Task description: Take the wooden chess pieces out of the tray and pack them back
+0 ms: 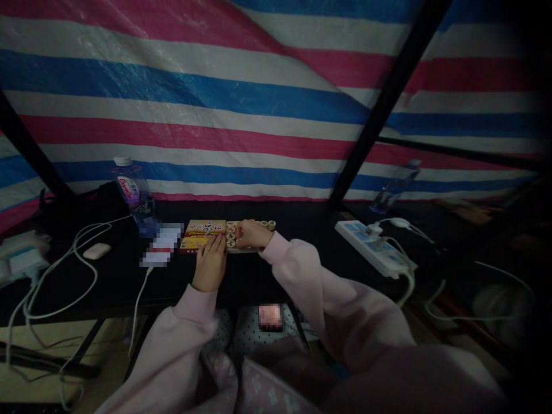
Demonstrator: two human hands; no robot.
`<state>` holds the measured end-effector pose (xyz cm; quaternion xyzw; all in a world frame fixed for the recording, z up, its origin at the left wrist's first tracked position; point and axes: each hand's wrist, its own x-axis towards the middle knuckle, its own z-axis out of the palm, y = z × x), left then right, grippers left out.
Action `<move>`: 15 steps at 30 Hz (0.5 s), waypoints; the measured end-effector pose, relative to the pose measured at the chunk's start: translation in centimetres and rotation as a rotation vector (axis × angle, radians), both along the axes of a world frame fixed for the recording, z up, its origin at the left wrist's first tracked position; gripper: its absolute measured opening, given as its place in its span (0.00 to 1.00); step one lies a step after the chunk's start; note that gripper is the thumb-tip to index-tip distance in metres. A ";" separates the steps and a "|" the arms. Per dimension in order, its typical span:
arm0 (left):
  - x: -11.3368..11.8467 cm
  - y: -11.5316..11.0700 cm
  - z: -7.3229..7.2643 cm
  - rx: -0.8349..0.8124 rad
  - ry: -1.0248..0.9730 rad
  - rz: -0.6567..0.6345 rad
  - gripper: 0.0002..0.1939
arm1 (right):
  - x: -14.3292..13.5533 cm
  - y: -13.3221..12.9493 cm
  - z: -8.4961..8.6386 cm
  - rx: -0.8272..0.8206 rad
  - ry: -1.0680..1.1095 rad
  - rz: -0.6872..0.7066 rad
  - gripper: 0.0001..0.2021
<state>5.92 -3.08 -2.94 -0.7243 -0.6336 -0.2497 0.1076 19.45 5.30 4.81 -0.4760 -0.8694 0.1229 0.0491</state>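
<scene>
A yellow and red printed box (206,228) lies on the black table, with a tray of several round chess pieces (232,228) showing at its right side. My left hand (211,261) rests on the box's front part, fingers stretched out over the print. On the tray, my right hand (254,234) has its fingers bent together over the pieces; whatever is between the fingertips is hidden. Two round pieces (271,225) show beyond the right hand at the tray's right end.
Left of the box are a blurred phone (164,244) on a cable, a labelled bottle (134,195) and a small white case (96,250). To the right lie a white power strip (375,247) with plugs and another bottle (394,187). A lit phone (271,317) rests on the lap.
</scene>
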 end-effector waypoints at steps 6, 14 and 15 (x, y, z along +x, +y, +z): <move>0.0 0.1 -0.2 0.001 0.027 0.019 0.22 | 1.7 0.1 1.6 -0.169 0.228 -0.045 0.18; -0.2 0.2 -0.3 0.003 0.027 0.001 0.22 | 8.7 3.4 3.7 -0.166 0.307 -0.256 0.11; -0.2 0.2 -0.3 0.001 0.026 0.003 0.22 | 9.7 4.0 3.5 -0.163 0.274 -0.299 0.09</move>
